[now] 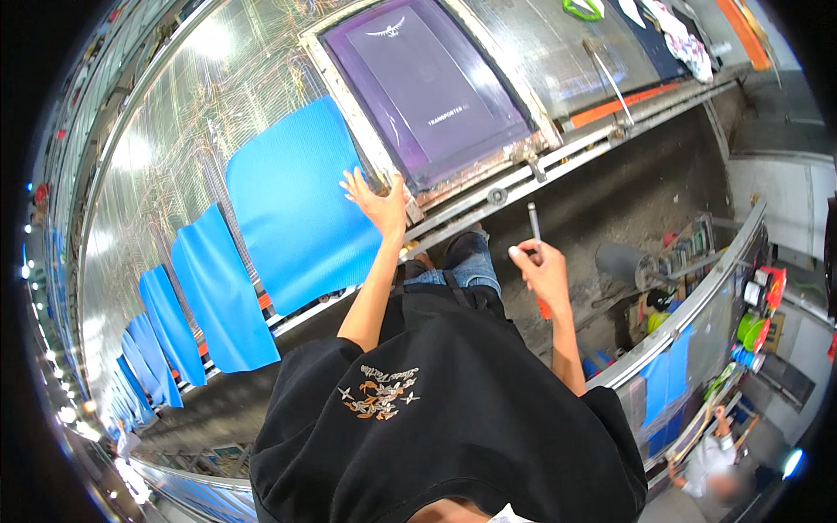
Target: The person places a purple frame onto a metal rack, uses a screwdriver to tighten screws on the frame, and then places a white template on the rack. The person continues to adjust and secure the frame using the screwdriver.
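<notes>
My left hand (pixel 381 207) is open, its fingers spread over the right edge of a large blue fabric panel (pixel 296 205). The thumb is close to the near-left corner of a screen printing frame (pixel 370 139) with a pale, worn border. Dark purple mesh (pixel 427 91) fills that frame, which lies on the long table. My right hand (pixel 540 270) is closed around a slim grey rod-like tool (pixel 534 222) and is apart from the table edge. An orange-red part shows below that hand; the tool's exact kind is unclear.
More blue panels (pixel 222 292) hang over the near table edge in a row leftward. A metal rail (pixel 471 205) with fittings runs along this edge. A second table with a rail (pixel 689 318) stands right. A person (pixel 711 462) is at the lower right.
</notes>
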{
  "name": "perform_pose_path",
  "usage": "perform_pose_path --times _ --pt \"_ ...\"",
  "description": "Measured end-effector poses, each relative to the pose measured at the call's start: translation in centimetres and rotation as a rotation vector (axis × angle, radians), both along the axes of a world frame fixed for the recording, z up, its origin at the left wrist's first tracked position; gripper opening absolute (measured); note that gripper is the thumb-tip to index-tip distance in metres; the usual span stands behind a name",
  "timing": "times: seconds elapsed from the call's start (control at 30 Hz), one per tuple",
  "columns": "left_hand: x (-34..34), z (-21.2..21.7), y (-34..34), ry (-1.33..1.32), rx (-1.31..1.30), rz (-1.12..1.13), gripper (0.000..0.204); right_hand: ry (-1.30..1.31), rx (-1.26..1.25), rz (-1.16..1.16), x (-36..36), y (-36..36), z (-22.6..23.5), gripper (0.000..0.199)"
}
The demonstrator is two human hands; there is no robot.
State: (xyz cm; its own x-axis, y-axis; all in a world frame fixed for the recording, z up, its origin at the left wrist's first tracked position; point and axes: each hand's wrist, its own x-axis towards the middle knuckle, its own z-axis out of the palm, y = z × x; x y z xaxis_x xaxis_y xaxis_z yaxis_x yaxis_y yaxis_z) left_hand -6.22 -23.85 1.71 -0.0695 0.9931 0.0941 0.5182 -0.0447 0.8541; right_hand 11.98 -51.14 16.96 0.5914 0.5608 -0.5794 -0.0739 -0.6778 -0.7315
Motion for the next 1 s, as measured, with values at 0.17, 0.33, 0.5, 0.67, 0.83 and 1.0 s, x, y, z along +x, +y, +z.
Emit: perform_pose_path --times 0.17,0.33,0.5,0.67,0.83,1.0 --pt "2.1 1.1 7.0 -0.049 -0.039 0.092 0.079 -0.285 0.125 -0.097 11.6 7.8 0.0 0.031" --pt "4.9 1.5 14.6 -0.102 -0.039 0.259 0.070 -0.527 0.261 0.006 22.8 21.7 -0.8 0.036" --pt "5.9 0.1 18.6 0.185 -0.082 0.310 0.079 -0.612 0.133 0.188 27.9 35.5 -2.6 0.055" --pt "8.2 0.1 19.9 0.393 -0.091 0.313 0.078 -0.735 0.072 0.337 29.6 43.7 -7.4 0.078" --pt "7.7 -0.9 19.5 0.361 -0.118 0.332 0.070 -0.904 0.134 0.451 28.2 46.5 -10.9 0.075" --pt "8.3 0.2 19.5 0.312 -0.180 0.342 0.068 -0.847 0.174 0.403 28.1 46.9 -11.9 0.055"
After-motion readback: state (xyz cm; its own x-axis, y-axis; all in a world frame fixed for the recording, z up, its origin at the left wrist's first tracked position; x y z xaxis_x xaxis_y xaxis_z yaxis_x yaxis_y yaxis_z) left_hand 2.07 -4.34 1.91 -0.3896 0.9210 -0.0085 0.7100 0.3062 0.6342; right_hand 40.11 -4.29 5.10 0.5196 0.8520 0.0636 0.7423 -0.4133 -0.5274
